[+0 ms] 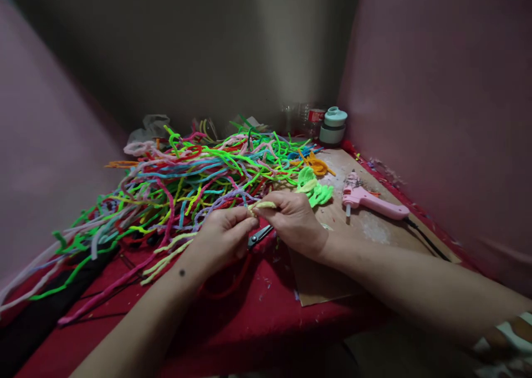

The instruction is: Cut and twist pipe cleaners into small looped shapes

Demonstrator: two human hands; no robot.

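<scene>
Between my two hands is a pale yellow pipe cleaner, bent into a narrow loop. My left hand pinches one end of it between thumb and finger. My right hand grips it from the other side, with fingertips close to the left ones. Just below the hands lie scissors, their blades showing and the handles partly hidden by my left hand. Behind my right hand sits a bright green shape of bent pipe cleaners. Several loose pale yellow pipe cleaners stick out beside my left wrist.
A large tangled heap of coloured pipe cleaners covers the table's left and back. A pink glue gun rests on a brown board at right, its cord trailing forward. A lidded cup stands at the back. Walls close in on both sides.
</scene>
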